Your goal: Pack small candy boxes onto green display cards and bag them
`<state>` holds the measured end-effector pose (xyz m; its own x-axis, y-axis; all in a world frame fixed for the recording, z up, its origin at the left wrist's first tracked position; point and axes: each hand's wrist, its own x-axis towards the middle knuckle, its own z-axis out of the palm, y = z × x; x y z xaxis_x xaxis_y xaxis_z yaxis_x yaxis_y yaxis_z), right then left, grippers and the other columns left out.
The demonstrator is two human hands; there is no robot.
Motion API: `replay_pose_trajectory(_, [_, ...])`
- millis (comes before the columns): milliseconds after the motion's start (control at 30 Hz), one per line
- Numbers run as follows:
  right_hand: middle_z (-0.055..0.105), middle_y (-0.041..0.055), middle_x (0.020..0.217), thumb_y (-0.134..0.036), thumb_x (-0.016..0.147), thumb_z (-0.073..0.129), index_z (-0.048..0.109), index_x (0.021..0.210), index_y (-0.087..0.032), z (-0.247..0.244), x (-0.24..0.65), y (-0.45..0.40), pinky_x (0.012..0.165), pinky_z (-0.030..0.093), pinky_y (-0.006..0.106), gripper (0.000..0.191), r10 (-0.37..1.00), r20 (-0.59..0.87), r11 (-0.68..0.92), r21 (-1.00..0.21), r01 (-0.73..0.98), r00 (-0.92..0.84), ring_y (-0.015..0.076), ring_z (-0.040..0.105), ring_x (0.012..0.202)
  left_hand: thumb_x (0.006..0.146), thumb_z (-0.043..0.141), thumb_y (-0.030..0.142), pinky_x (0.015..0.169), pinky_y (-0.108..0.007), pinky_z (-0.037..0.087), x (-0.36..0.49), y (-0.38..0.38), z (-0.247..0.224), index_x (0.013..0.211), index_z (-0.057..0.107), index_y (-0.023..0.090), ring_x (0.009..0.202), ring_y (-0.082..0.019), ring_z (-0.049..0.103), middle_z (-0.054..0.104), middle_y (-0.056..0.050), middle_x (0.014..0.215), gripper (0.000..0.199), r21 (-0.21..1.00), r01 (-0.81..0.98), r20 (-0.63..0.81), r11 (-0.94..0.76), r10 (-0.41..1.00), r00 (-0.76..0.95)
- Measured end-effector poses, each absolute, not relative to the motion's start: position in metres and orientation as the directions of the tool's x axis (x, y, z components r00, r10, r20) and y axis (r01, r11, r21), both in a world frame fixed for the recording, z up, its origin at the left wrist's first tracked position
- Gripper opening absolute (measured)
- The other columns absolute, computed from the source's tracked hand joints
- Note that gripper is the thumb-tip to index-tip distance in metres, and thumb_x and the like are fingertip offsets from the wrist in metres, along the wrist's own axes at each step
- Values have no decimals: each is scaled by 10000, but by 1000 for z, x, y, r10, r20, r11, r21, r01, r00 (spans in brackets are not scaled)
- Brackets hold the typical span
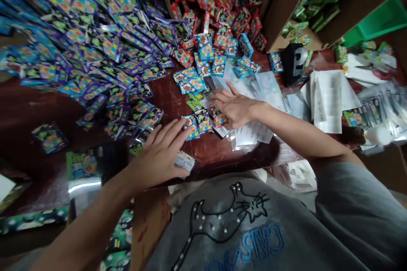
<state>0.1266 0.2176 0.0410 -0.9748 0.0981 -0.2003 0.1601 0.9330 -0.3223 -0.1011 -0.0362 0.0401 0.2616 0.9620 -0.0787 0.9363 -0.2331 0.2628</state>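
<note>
My left hand (167,148) lies palm down with its fingers stretched out. Its fingertips come close to a small blue packet (191,128), and a pale printed card or sleeve (185,161) shows beside its thumb. My right hand (235,106) rests over a small red packet (218,117), partly hiding it, with its fingers extended. Side by side with the red packet are a purple-and-black packet (202,121) and the blue one, forming a row. Under and behind my right hand is a green-and-black printed bag (196,102), partly covered.
A large heap of purple packets (108,46) spreads across the left of the dark red table (168,101). Red packets (229,17) spill from a cardboard box, with loose blue packets (203,46) before them. A black tape dispenser (294,65), white label sheets (327,97) and a green bin (372,25) are rightward.
</note>
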Motion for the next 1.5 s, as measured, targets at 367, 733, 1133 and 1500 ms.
replay_pose_trajectory(367, [127, 236, 1854, -838, 966, 544, 168, 1766, -157, 0, 89, 168, 1359, 12, 692, 1115, 10, -7, 953, -302, 12, -1000, 438, 126, 1715, 978, 683, 407, 1128, -553, 473, -58, -91, 65, 1637, 493, 77, 1292, -405, 650, 661, -248, 1503, 761, 165, 948, -40, -271, 959, 281])
replay_pose_trajectory(733, [459, 178, 1729, -673, 1089, 474, 420, 1694, -214, -2, 80, 137, 1208, 336, 616, 762, 6, 106, 963, -268, -23, -994, 425, 441, 1490, 914, 708, 682, 1134, -586, 473, -66, -149, -11, 1693, 365, 131, 1330, -457, 612, 621, -264, 1506, 1014, 342, 871, -68, 354, 933, -353])
replay_pose_trajectory(1133, [526, 140, 1704, -624, 1089, 544, 498, 1651, -226, 6, 119, 117, 1189, 346, 573, 690, -148, 52, 944, -289, -156, -988, 377, 476, 1460, 936, 706, 665, 1183, -540, 463, -71, -125, -2, 1653, 406, 133, 1335, -412, 625, 635, -238, 1492, 942, 374, 897, 29, 236, 963, -266])
replay_pose_trajectory(1500, [351, 246, 1786, -721, 924, 732, 291, 1742, -120, 14, 124, 149, 1354, 4, 716, 1106, -79, -1, 931, -357, -74, -997, 432, 255, 1685, 894, 714, 730, 1077, -597, 448, -68, -108, 0, 1608, 536, 162, 1336, -479, 564, 602, -252, 1523, 930, 276, 901, -103, 335, 942, -319])
